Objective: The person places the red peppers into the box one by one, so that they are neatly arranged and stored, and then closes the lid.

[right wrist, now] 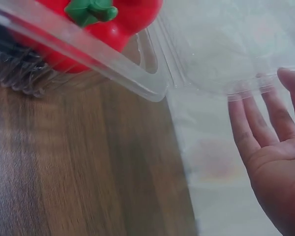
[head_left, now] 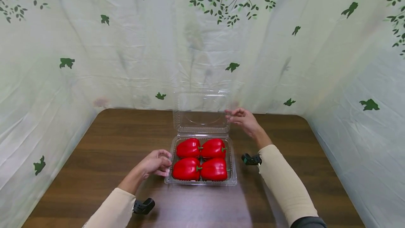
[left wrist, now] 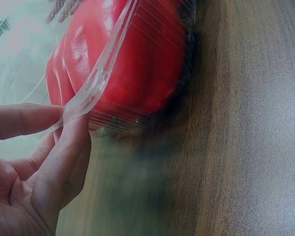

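Note:
A clear plastic clamshell container [head_left: 232,182] lies on the table with its hinged lid [head_left: 202,126] raised upright behind it. Several red bell peppers [head_left: 215,169] with green stems sit inside in two rows. At the container's left side, my left hand [head_left: 155,163] pinches the rim [left wrist: 96,83] between thumb and fingers, seen close in the left wrist view. My right hand [head_left: 243,119] is at the right edge of the raised lid. In the right wrist view its fingers [right wrist: 255,123] stretch out straight, tips behind the lid's edge, with the thumb near that edge.
The brown wooden table [head_left: 126,133] extends around the container. A pale curtain [head_left: 142,45] with leaf prints hangs behind the table's far edge and along both sides. Dark wrist devices [head_left: 143,206] stick out from both sleeves.

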A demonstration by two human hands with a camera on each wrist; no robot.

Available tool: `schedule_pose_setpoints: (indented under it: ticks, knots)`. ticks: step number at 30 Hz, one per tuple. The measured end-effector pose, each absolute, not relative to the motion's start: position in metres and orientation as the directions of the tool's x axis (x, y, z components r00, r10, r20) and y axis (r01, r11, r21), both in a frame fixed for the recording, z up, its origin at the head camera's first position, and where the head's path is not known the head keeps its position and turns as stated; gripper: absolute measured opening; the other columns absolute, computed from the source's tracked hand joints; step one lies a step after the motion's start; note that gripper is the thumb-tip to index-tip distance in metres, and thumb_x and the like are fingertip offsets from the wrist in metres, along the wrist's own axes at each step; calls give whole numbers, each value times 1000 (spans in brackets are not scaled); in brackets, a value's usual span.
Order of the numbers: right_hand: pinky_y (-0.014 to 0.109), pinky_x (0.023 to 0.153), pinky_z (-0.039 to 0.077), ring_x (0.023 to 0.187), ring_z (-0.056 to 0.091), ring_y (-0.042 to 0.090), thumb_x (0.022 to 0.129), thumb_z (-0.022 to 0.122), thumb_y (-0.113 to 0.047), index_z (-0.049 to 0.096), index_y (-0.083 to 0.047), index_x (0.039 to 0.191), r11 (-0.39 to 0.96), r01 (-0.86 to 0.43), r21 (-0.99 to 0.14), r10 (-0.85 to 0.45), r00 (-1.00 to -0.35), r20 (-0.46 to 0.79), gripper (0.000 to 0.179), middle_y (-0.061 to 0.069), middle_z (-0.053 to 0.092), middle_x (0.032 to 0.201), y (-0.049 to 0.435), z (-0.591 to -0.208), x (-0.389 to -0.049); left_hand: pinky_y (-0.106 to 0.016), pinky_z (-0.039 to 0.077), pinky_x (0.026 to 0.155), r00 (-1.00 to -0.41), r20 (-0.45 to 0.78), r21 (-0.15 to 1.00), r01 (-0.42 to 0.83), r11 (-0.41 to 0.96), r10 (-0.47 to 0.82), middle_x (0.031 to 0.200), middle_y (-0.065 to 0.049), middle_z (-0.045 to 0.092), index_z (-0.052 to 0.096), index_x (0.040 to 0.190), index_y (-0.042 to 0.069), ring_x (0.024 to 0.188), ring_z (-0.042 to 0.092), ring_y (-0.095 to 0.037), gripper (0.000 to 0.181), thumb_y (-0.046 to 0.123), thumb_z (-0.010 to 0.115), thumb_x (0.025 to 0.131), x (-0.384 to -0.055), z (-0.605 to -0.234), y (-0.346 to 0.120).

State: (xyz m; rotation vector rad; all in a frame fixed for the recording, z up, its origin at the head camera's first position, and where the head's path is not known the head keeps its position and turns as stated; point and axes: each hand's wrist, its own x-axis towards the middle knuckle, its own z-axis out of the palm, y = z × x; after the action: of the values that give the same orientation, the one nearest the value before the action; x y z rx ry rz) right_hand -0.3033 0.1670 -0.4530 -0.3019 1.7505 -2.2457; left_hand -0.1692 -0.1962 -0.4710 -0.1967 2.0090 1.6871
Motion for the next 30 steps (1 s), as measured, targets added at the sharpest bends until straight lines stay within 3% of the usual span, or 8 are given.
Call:
schedule_pose_setpoints:
  ticks: [5, 9, 13, 16, 21, 24, 30]
  knots:
    - [46, 103, 43, 116, 59, 34, 90, 54, 12, 51, -5, 100, -199, 19, -980, -354, -934, 54, 19, 31, 47, 136, 168, -453, -300, -33, 59, 58, -864, -461, 882, -420, 216, 203, 77, -10, 54, 44, 116, -4, 60, 58, -19, 29, -1, 55, 90, -169, -471, -196]
    - [45, 100, 46, 117, 57, 36, 90, 51, 14, 48, -1, 123, -196, -28, -980, -373, -922, 101, 36, 34, 44, 137, 169, -453, -298, -33, 59, 58, -863, -461, 882, -419, 217, 206, 77, -10, 54, 44, 116, -4, 60, 57, -19, 29, -1, 55, 90, -168, -470, -196]
    - [47, 100, 46, 119, 54, 39, 89, 50, 16, 39, 9, 138, -168, -102, -980, -420, -892, 165, 51, 23, 54, 132, 170, -453, -296, -33, 59, 58, -863, -458, 883, -416, 215, 213, 76, -10, 55, 44, 117, -4, 59, 57, -19, 29, -1, 55, 90, -168, -469, -196]
    - [46, 99, 47, 121, 50, 43, 88, 51, 16, 41, 10, 138, -123, -147, -982, -447, -875, 187, 51, 13, 59, 127, 171, -452, -294, -32, 59, 58, -862, -458, 884, -416, 213, 217, 75, -10, 55, 43, 117, -5, 59, 57, -18, 30, -1, 55, 90, -168, -469, -196]
    - [42, 96, 49, 124, 43, 49, 89, 51, 16, 50, 1, 133, -101, -160, -982, -474, -860, 189, 47, 33, 48, 133, 173, -450, -290, -31, 59, 57, -859, -463, 882, -420, 213, 219, 75, -10, 55, 43, 117, -5, 59, 57, -18, 30, -1, 54, 90, -167, -468, -196]
    - [40, 96, 49, 125, 44, 47, 90, 52, 13, 53, -4, 131, -108, -170, -980, -489, -849, 201, 44, 38, 44, 134, 174, -448, -286, -31, 59, 58, -860, -460, 882, -414, 226, 221, 76, -11, 56, 43, 118, -4, 60, 58, -19, 31, 0, 55, 90, -167, -468, -197]
    - [36, 100, 46, 122, 52, 32, 96, 57, -9, 54, 1, 129, -189, -205, -960, -544, -792, 276, 35, 22, 58, 127, 179, -446, -279, -32, 59, 59, -861, -457, 884, -410, 226, 224, 78, -11, 56, 43, 119, -4, 60, 58, -19, 31, 1, 55, 91, -167, -467, -198]
